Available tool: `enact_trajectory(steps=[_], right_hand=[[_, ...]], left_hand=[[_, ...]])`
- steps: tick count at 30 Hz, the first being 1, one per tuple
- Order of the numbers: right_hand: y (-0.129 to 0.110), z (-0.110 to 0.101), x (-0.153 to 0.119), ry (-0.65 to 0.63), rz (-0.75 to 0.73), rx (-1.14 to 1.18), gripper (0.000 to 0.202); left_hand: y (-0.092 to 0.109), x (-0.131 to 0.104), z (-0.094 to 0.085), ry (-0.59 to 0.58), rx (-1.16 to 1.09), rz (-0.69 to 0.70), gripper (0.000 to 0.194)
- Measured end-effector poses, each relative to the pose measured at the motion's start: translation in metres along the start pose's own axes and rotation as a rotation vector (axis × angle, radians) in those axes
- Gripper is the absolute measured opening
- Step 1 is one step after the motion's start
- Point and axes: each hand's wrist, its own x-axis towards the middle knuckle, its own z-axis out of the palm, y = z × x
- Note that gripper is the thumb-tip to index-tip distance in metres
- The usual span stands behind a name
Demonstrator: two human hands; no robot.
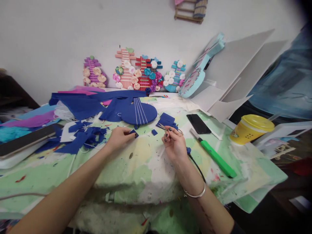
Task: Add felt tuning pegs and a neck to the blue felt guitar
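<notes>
Left hand (pixel 119 138): you are pinching one small dark-blue piece (pixel 134 133) between the fingertips, just short of 12 o'clock.
Right hand (pixel 174 143): your fingers are curling around one pair of scissors (pixel 162 125), its blades pointing toward 10 o'clock.
Loose square (pixel 154 132): one is lying between your hands, at 12 o'clock.
Blue pieces (pixel 168 119): they are lying beyond the scissors, toward 12 o'clock; the exact count is unclear.
Blue instrument shape (pixel 140 113): one, with four white strings, is lying ahead of your left hand, near 12 o'clock.
Blue scraps (pixel 90 136): a heap is spreading at 11 o'clock.
Phone (pixel 198 123): one is lying dark-faced at 1 o'clock.
Green cutter (pixel 216 156): one is lying beside your right forearm, at 1 o'clock, its blade end farther from you.
Yellow cup (pixel 250 129): one is standing between 1 and 2 o'clock, its printed marks too small to read.
Flowered instruments (pixel 126 70): five are standing by the wall from 11 to 12 o'clock.
Pale-blue instrument (pixel 198 76): one is leaning near the white boards (pixel 234 61), between 12 and 1 o'clock.
</notes>
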Motion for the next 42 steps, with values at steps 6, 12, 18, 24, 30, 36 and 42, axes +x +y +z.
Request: enact_trajectory(steps=[6, 12, 18, 24, 30, 36, 42], right_hand=[[0.000, 0.001, -0.001, 0.017, 0.021, 0.035, 0.008], [0.000, 0.003, -0.002, -0.010, 0.054, -0.046, 0.010], [0.002, 0.003, -0.003, -0.054, 0.008, -0.100, 0.016], [0.008, 0.006, -0.007, -0.159, -0.091, -0.307, 0.021], [0.019, 0.008, -0.009, -0.245, -0.119, -0.619, 0.026], [0.015, 0.010, -0.016, -0.269, -0.291, -0.794, 0.016], [-0.003, 0.009, -0.029, -0.312, -0.438, -1.082, 0.016]], left_hand=[[-0.004, 0.003, -0.003, 0.009, -0.199, -0.132, 0.023], [-0.008, 0.003, -0.001, 0.076, -0.256, -0.122, 0.018], [-0.014, 0.005, -0.004, 0.187, -0.419, -0.137, 0.020], [-0.002, 0.001, 0.001, 0.047, -0.777, -0.212, 0.022], [0.032, -0.015, 0.015, -0.213, -0.640, -0.019, 0.030], [0.058, -0.025, 0.027, -0.237, -0.364, 0.155, 0.036], [0.059, -0.024, 0.029, -0.264, -0.221, 0.210, 0.045]])
